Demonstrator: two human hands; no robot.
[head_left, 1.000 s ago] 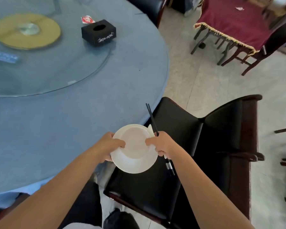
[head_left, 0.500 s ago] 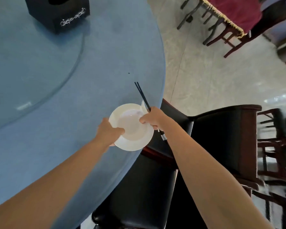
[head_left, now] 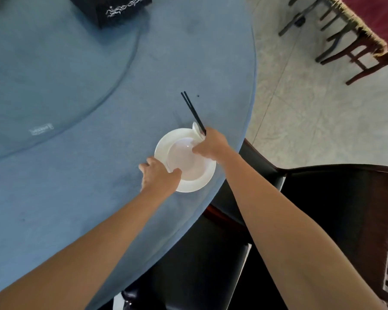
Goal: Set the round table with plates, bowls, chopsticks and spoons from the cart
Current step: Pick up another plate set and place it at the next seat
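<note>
A white plate (head_left: 195, 183) with a white bowl (head_left: 184, 158) nested in it is over the near right edge of the round table (head_left: 99, 198), which has a blue cloth. My left hand (head_left: 159, 175) grips the plate's left rim, thumb on the bowl. My right hand (head_left: 211, 145) pinches the bowl's far right rim and also holds black chopsticks (head_left: 192, 110), which point away over the table, and a white spoon (head_left: 196, 128). Whether the plate rests on the cloth I cannot tell.
A glass turntable (head_left: 54, 74) covers the table's middle, with a black tissue box (head_left: 119, 7) on it. Black chairs (head_left: 323, 209) with dark wood frames stand tucked at the table's right edge. Another table (head_left: 379, 19) with a red cloth is at the far right.
Both hands carried the plate, bowl, chopsticks and spoon from above the chair forward, over the table's edge. The view has tilted down and closer to the table.
</note>
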